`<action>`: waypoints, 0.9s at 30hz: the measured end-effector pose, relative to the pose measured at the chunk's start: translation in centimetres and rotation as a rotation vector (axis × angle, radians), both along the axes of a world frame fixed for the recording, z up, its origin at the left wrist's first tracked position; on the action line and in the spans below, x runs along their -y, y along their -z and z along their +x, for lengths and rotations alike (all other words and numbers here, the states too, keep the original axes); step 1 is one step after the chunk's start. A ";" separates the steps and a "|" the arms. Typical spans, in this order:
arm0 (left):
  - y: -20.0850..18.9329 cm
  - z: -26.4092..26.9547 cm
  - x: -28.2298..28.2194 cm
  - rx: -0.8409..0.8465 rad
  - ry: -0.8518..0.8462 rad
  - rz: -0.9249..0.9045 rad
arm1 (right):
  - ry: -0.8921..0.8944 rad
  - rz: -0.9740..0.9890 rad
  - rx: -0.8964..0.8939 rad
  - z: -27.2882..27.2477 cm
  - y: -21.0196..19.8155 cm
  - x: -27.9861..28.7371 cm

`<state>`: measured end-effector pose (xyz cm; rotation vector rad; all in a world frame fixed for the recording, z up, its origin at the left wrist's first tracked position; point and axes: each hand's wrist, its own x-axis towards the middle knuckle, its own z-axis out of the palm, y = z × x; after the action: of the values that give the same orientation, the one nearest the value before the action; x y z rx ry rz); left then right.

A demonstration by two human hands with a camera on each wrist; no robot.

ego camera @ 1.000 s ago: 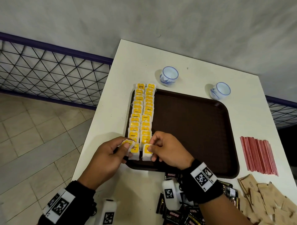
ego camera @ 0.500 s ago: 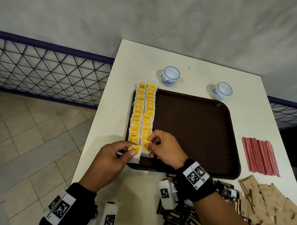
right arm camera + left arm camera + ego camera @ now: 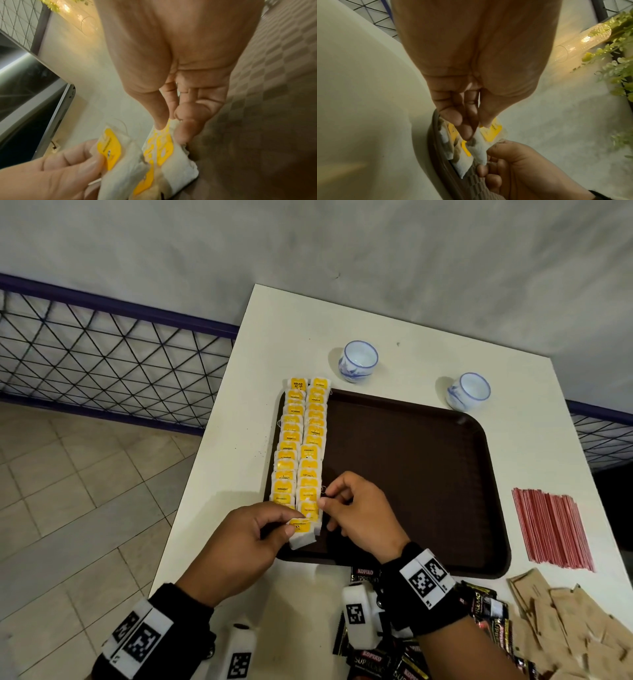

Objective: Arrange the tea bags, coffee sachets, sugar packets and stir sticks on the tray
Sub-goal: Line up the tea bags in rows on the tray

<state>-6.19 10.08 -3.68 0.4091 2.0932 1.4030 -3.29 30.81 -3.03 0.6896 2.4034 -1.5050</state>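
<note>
Pinching a yellow-tagged tea bag point(image 3: 300, 529) between thumb and fingertips, the person's left hand point(image 3: 236, 546) holds it over the near left corner of the brown tray point(image 3: 428, 484), at the near end of two rows of tea bags point(image 3: 301, 450) that run along the tray's left side; the right hand point(image 3: 356, 515), just beside it, pinches the top edge of the nearest bag in the right-hand row point(image 3: 309, 508) with thumb and forefinger, its other fingers curled. On the white table point(image 3: 212, 508), red stir sticks point(image 3: 551, 529) lie right of the tray, brown sugar packets point(image 3: 575, 621) and dark coffee sachets point(image 3: 486, 607) sit near the front edge, and two blue-rimmed cups point(image 3: 358, 361) stand beyond the tray
</note>
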 end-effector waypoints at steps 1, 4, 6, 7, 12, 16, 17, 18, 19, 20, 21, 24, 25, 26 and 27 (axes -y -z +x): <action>0.0 0.0 -0.2 -0.016 0.012 -0.011 | 0.015 0.006 -0.005 0.2 -0.2 -0.4; -0.2 -0.1 -1.0 -0.041 0.053 -0.053 | 0.042 0.034 -0.008 1.2 -0.5 -1.6; -0.2 -0.1 -1.5 -0.066 0.078 -0.092 | 0.062 0.042 -0.012 2.0 -0.8 -2.4; -0.2 0.0 -1.7 -0.079 0.092 -0.116 | 0.071 0.043 -0.010 2.5 -0.9 -2.7; -0.3 0.1 -2.6 -0.145 0.108 -0.223 | 0.119 0.046 0.011 4.5 -0.6 -4.1; -0.3 0.3 -3.2 -0.280 0.081 -0.359 | 0.136 0.055 0.015 5.4 -0.4 -4.5; -0.3 0.4 -3.3 -0.320 0.064 -0.382 | 0.139 0.052 0.017 5.5 -0.4 -4.5; -0.3 0.5 -3.4 -0.357 0.049 -0.394 | 0.143 0.052 0.017 5.7 -0.4 -4.6; -0.5 0.5 -3.4 -0.390 0.040 -0.393 | 0.146 0.054 0.017 5.8 -0.5 -4.6; -0.6 0.5 -3.5 -0.424 0.042 -0.378 | 0.149 0.057 0.015 5.9 -0.5 -4.7; -0.6 0.5 -3.4 -0.448 0.059 -0.363 | 0.150 0.060 0.012 5.9 -0.7 -4.7; -0.6 0.8 -3.6 -0.458 0.161 -0.409 | 0.160 0.072 0.003 6.2 -1.1 -5.2; -0.6 0.9 -3.6 -0.454 0.188 -0.447 | 0.164 0.075 0.003 6.4 -1.3 -5.3; -0.5 1.0 -3.6 -0.455 0.207 -0.477 | 0.166 0.075 0.002 6.5 -1.5 -5.4; -0.4 1.2 -3.6 -0.459 0.218 -0.497 | 0.167 0.074 0.001 6.7 -1.7 -5.5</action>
<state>-5.03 13.71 -3.25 0.7733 2.5652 0.6650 3.37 36.35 -1.36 0.9285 2.4650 -1.4808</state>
